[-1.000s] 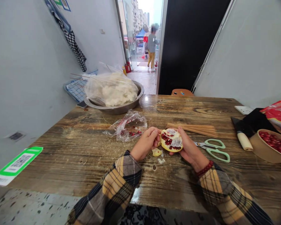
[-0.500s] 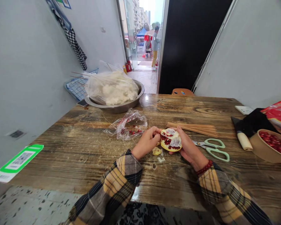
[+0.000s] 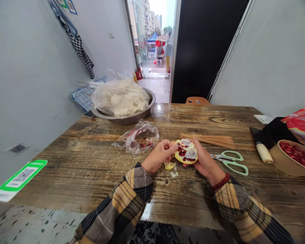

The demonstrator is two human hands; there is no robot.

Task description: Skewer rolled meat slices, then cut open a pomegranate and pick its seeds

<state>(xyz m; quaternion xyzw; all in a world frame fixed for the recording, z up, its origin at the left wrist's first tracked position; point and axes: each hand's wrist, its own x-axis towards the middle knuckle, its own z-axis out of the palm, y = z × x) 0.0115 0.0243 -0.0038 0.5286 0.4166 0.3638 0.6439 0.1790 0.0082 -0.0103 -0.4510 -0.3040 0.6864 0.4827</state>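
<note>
An opened pomegranate piece (image 3: 186, 151) with yellow rind, white pith and red seeds is held in my right hand (image 3: 207, 163), cut side up. The fingers of my left hand (image 3: 161, 155) are curled at its left edge, thumb against the seeds; whether a seed is between them is too small to tell. Just below the fruit, peel scraps (image 3: 169, 166) lie on the wooden table (image 3: 96, 169). A crumpled clear plastic bag (image 3: 142, 137) with some red seeds rests beyond my left hand.
Green-handled scissors (image 3: 232, 161) and thin wooden sticks (image 3: 210, 140) lie right of the fruit. Farther right are a wooden-handled knife (image 3: 264, 153) and a paper bowl (image 3: 282, 157) of red seeds. A metal basin (image 3: 129, 118) holding a bagged pale mass stands at the back left.
My left thumb has shifted right, onto the seeds at the pomegranate's left side. My right hand keeps its hold, and the view has moved slightly.
</note>
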